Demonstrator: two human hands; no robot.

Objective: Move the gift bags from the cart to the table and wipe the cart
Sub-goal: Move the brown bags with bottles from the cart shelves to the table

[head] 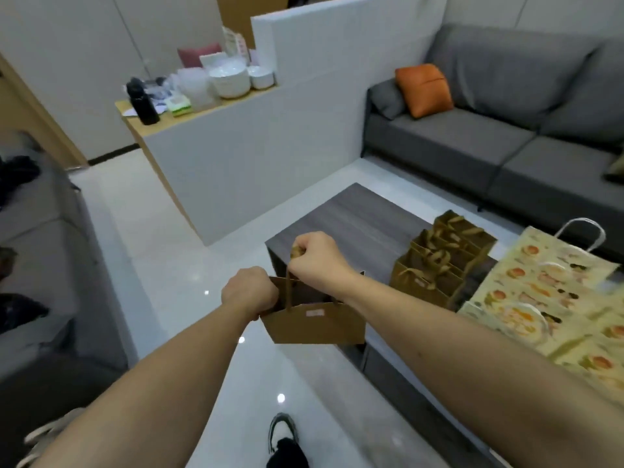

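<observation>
- Your left hand (248,292) grips the left edge of a brown gift bag (314,324), fingers curled over its rim.
- Your right hand (317,256) pinches the bag's ribbon handle (289,288) in a closed fist, approx above the bag's mouth.
- Bag hangs in the air at the near-left corner of the dark table (354,221); looks clear of the top, hard to tell.
- More brown gift bags (439,258) stand in a cluster on the table, w/ printed paper bags (547,305) just beside them to the right.

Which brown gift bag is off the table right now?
The brown bag held by both hands, left hand on its edge, right hand gripping the handle; the other brown bags stand on the table.
</observation>
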